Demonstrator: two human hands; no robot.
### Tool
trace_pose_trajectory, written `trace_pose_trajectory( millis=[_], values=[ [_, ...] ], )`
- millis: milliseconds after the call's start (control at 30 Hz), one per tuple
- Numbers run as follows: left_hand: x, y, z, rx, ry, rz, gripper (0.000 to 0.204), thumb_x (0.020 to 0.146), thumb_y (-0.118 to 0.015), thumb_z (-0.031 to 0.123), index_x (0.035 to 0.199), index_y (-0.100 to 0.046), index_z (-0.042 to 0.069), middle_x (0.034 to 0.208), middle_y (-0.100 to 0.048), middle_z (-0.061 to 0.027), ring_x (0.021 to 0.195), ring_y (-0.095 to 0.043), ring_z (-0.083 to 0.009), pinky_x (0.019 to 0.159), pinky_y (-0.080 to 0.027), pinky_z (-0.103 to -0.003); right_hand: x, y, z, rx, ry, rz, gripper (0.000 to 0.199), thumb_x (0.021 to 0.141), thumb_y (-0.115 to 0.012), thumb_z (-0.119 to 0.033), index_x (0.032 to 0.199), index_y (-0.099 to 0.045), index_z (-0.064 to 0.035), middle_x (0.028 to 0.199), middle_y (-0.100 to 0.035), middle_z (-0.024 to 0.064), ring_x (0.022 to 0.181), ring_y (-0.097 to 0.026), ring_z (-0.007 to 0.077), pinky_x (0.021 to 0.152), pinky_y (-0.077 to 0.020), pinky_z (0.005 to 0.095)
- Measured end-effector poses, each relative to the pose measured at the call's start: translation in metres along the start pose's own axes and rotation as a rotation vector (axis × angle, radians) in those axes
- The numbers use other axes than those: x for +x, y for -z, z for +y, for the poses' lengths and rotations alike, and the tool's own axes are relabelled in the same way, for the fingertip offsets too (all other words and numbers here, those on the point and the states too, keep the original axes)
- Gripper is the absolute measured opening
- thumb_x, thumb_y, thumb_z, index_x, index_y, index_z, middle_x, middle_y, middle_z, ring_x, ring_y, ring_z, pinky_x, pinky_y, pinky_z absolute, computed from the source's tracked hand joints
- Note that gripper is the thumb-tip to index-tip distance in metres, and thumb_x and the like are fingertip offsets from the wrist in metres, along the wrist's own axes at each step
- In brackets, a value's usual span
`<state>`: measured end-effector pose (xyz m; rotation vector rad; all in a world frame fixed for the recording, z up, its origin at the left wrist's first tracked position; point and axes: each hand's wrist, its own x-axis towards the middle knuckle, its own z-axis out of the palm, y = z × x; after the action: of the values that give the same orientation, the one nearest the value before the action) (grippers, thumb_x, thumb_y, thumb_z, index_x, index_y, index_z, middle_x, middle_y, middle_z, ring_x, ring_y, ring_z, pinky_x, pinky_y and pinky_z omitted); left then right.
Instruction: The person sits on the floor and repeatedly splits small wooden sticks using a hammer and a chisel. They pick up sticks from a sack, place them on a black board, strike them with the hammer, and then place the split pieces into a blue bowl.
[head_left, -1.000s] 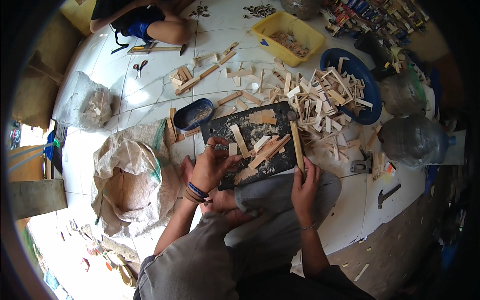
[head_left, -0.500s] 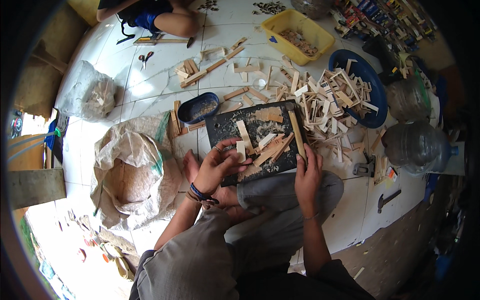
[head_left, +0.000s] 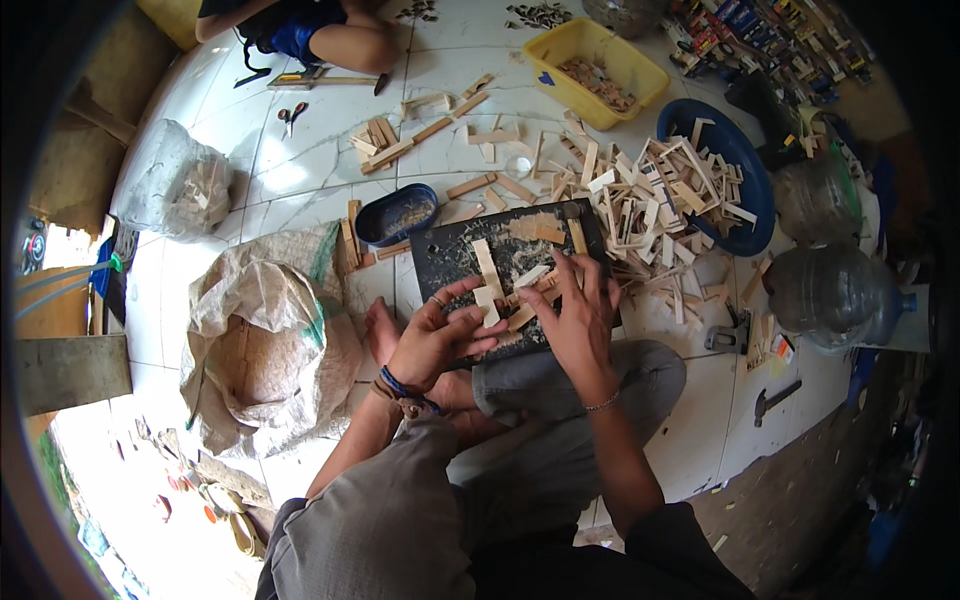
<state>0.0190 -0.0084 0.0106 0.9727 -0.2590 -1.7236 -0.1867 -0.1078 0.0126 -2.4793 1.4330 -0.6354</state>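
My left hand [head_left: 432, 340] is closed on a small pale wood block [head_left: 487, 304], pinched at the fingertips over the near left part of a black board [head_left: 450, 240]. My right hand [head_left: 582, 325] is over the board's right side, thumb and fingers apart, close above several loose wood strips [head_left: 535, 278]. Its fingers partly cover those strips; I see nothing clearly gripped. A longer pale strip [head_left: 484, 262] lies just beyond the held block. Past my right fingers, the far end of a wooden stick [head_left: 578, 238] shows. Shavings and a flat wood piece [head_left: 532, 228] lie on the board.
Right of the board, a heap of wood pieces [head_left: 640, 215] spills from a blue basin [head_left: 755, 225]. Beyond are a yellow tub [head_left: 540, 60] and a small blue tray [head_left: 372, 222]. An open sack [head_left: 210, 350] stands left; a hammer [head_left: 775, 402] lies right. Another person's leg [head_left: 350, 45] is far left.
My right hand has moved left from the stick at the board's right edge to above the loose strips. My left hand still holds the block, which has tilted slightly.
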Motion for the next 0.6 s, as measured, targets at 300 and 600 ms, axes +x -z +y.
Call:
trace_pose_trajectory(
  millis=[300, 600],
  values=[
    [0.0, 0.004, -0.005, 0.073, -0.072, -0.038, 0.054, 0.105, -0.058, 0.003, 0.155, -0.041, 0.01, 0.129, -0.066, -0.0123, 0.117, -0.069, -0.0293, 0.094, -0.061, -0.036, 0.003, -0.011, -0.007, 0.037, 0.011, -0.054, 0.065, 0.089, -0.077, -0.042, 0.14, -0.057, -0.007, 0.137, -0.053, 0.0134, 0.126, -0.054, 0.0309, 0.11, -0.0314, 0.0518],
    [-0.009, -0.01, 0.004, 0.087, 0.023, 0.053, 0.047, 0.11, -0.054, 0.017, 0.156, -0.045, 0.012, 0.13, -0.065, -0.0104, 0.112, -0.071, -0.0258, 0.086, -0.063, -0.033, -0.003, 0.022, -0.017, 0.659, -0.041, -0.168, 0.056, 0.094, -0.069, -0.01, 0.148, -0.052, -0.0093, 0.128, -0.065, 0.0142, 0.116, -0.064, 0.0266, 0.095, -0.0497, 0.0378]
  ],
)
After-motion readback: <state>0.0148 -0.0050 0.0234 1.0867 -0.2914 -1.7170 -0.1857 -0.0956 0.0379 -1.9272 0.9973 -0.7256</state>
